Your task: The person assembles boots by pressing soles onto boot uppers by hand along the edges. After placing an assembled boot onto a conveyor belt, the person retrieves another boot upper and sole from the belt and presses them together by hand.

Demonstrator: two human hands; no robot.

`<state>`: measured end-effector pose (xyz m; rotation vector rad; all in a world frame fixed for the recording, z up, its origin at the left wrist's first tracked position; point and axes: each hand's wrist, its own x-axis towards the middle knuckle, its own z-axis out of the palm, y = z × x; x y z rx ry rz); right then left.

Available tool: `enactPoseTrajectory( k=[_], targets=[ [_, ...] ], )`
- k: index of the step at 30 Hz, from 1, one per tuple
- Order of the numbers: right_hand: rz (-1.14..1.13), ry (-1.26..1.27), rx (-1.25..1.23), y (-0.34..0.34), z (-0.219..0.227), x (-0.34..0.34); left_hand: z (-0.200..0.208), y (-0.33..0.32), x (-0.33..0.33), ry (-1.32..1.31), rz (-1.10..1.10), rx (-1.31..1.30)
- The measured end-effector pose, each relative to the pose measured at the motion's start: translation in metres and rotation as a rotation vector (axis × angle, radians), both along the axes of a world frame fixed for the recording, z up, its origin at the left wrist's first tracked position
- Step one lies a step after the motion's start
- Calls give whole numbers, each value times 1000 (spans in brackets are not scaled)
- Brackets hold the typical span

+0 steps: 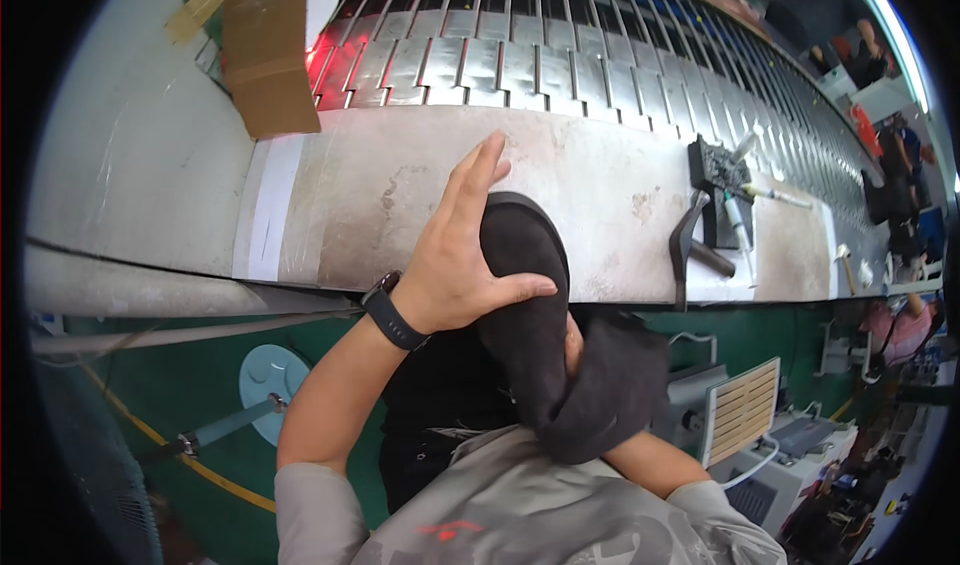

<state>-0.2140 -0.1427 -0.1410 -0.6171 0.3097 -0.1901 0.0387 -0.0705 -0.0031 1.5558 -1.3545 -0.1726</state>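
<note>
A black, suede-like boot (528, 350) is held in front of me, its rounded toe over the near edge of the worn worktop. Its soft shaft slumps in folds toward the lower right. My left hand (455, 255), with a dark watch on the wrist, lies along the left side of the toe. Its fingers stretch forward, and the thumb rests across the top of the boot. Most of my right hand (573, 347) is hidden by the boot; a small part shows at the boot's right side, gripping it. My right forearm comes up under the folded shaft.
Beyond the worktop (600, 195) runs a slatted metal conveyor (500, 60). A cardboard piece (265, 60) stands at the left. Toward the right are a hammer (708, 255), a black block (715, 170) and syringe-like tubes (738, 225). A round blue stool (272, 390) stands lower left.
</note>
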Motion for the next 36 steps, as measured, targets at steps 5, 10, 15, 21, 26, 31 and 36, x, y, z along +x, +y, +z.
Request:
enactPoseTrajectory(
  k=[5, 10, 15, 21, 26, 31, 36],
  targets=[
    [-33, 170, -868, 10, 16, -9, 1, -3, 5, 202, -46, -9],
    [-76, 462, -1686, 7, 31, -32, 9, -6, 10, 17, -67, 50],
    [-179, 418, -1759, 17, 18, -21, 7, -8, 9, 69, -25, -2],
    [-304, 318, -1759, 19, 20, -23, 6, -9, 11, 80, 2, 7],
    [-21, 89, -1465, 4, 113, -54, 0, -5, 12, 495, 165, 226],
    [55, -49, -1225, -32, 255, -49, -15, -1, -9, 832, 50, 241],
    [-276, -91, -1164, -68, 373, 26, -5, 26, -18, 1058, -88, 33]
  ],
)
